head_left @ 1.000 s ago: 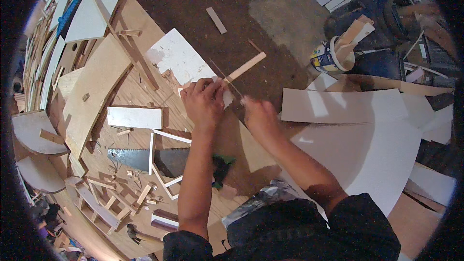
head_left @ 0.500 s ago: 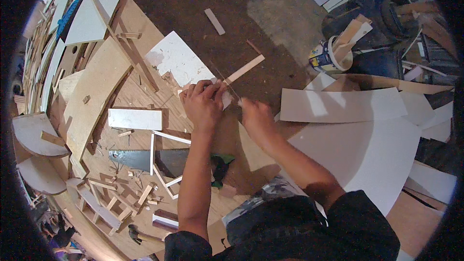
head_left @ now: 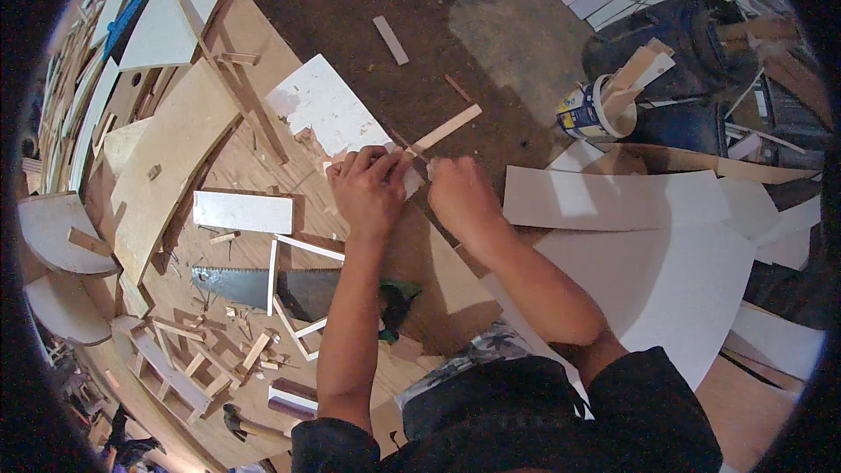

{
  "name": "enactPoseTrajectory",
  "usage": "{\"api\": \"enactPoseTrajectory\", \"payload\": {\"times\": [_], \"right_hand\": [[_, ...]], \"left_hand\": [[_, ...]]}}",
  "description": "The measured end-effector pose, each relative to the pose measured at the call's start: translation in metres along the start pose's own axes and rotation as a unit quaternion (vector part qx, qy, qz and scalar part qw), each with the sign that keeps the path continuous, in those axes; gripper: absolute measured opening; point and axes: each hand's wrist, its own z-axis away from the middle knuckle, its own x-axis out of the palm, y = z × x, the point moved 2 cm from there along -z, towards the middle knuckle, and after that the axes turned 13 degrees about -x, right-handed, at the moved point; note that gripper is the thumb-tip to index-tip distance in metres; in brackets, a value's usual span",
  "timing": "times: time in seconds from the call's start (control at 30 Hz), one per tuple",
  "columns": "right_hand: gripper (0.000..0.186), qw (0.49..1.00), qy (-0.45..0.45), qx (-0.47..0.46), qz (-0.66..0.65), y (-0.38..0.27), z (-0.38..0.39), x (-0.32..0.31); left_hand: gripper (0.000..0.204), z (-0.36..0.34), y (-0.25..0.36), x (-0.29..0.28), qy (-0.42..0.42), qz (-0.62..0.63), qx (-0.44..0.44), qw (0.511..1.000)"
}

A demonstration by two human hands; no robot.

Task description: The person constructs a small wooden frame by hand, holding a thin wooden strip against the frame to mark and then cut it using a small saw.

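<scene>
My left hand (head_left: 363,188) is closed over the near end of a pale wooden strip (head_left: 448,128), pinning it on a white scuffed board (head_left: 328,105) at the edge of the plywood work surface. The strip's far end sticks out past that edge to the upper right. In my closed right hand (head_left: 462,195) is one end of a thin, narrow blade (head_left: 417,154), dark and partly blurred. It crosses the strip just beside my left fingertips. My grip hides the blade's near end.
A handsaw (head_left: 236,287) lies under thin wooden frame pieces, left of my left forearm. A hammer (head_left: 241,423), a white block (head_left: 243,212) and wood offcuts lie around it. Large white sheets (head_left: 648,271) spread at right, below a bucket (head_left: 596,109) of offcuts.
My right hand has moved forward and slightly left, closer to the strip, carrying the blade along. My left hand stays on the strip, nearly unmoved.
</scene>
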Motion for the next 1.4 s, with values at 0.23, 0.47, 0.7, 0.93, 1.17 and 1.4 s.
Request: {"api": "enactPoseTrajectory", "payload": {"times": [0.23, 0.47, 0.7, 0.93, 1.17, 1.4], "right_hand": [[0.027, 0.996, -0.078, 0.012, 0.051, -0.023, -0.009, -0.017], [0.026, 0.994, -0.071, 0.027, 0.082, -0.035, -0.004, -0.027], [0.028, 0.985, -0.154, 0.043, 0.066, -0.048, -0.025, -0.031], [0.028, 0.987, -0.123, 0.020, 0.101, -0.039, -0.036, -0.022], [0.028, 0.987, -0.126, 0.020, 0.094, -0.036, -0.035, -0.029], [0.026, 0.987, -0.137, 0.031, 0.077, -0.034, -0.027, -0.030]], "left_hand": [[0.012, 0.000, -0.001, -0.001, 0.007, 0.014, -0.005, 1.000], [0.012, 0.001, -0.003, -0.003, 0.000, 0.016, -0.028, 0.999], [0.011, 0.002, -0.008, -0.005, -0.015, -0.005, -0.014, 1.000], [0.012, 0.001, -0.001, -0.003, -0.033, -0.005, -0.015, 0.999], [0.012, -0.001, 0.002, -0.003, -0.036, 0.003, -0.026, 0.999], [0.010, 0.000, 0.001, -0.001, -0.016, -0.014, -0.021, 1.000]]}}
